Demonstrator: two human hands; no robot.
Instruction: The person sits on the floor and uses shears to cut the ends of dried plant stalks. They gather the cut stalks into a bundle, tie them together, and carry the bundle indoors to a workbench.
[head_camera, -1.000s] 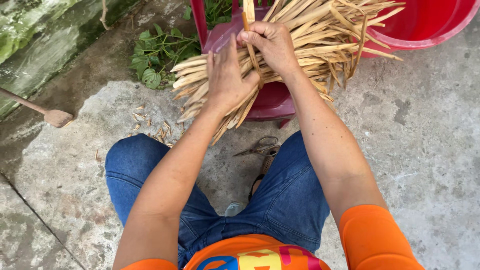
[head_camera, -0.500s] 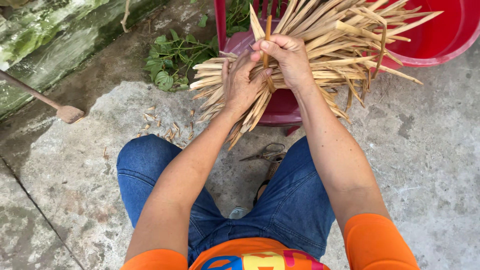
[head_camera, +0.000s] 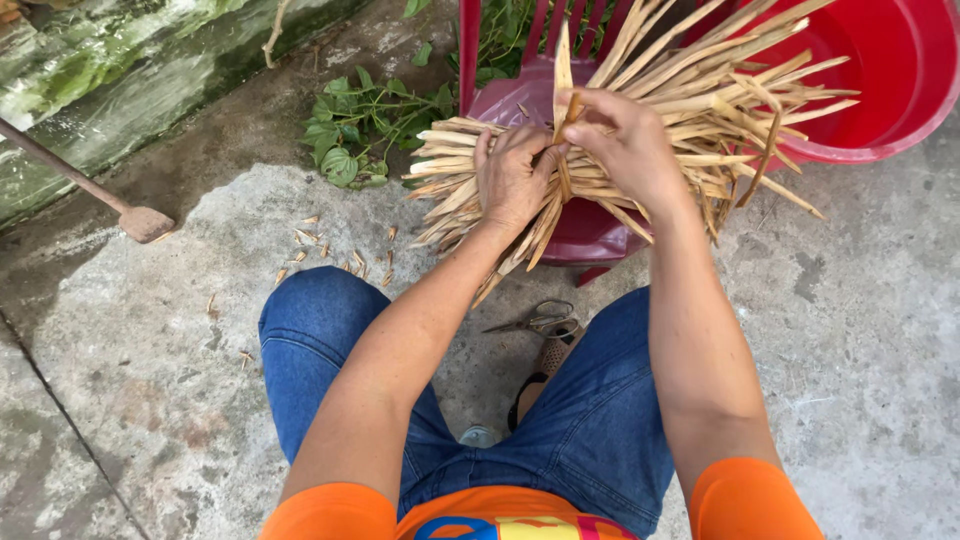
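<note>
Dried pale strips (head_camera: 650, 110), long and flat like split cane or leaf, lie heaped in a loose fan across the seat of a dark red plastic chair (head_camera: 590, 225) at the far side of the scene, their ends sticking out to the left and right. I see my left hand (head_camera: 512, 180) pressed down on the near left part of the heap, fingers curled round a bunch of strips and gripping them. My right hand (head_camera: 625, 140) sits just beside it, touching it at the thumb, and pinches a single strip (head_camera: 563, 75) that stands upright above the pile. Both hands are closed on the material.

Behind the heap to the far right is a big red plastic tub (head_camera: 900, 90), its rim under the strip ends. On the concrete floor (head_camera: 850, 330) near my knees lies a pair of scissors (head_camera: 535, 320), just beside a sandal (head_camera: 545, 365) between my blue jeans (head_camera: 310, 340). Small cut bits (head_camera: 335, 250) of the same pale stuff are scattered on the floor to the left. A green leafy plant (head_camera: 360, 125) grows at the far left of the chair, and a rusty rod with a flat end (head_camera: 135, 220) reaches in from the left edge, below a mossy wall (head_camera: 120, 70).
</note>
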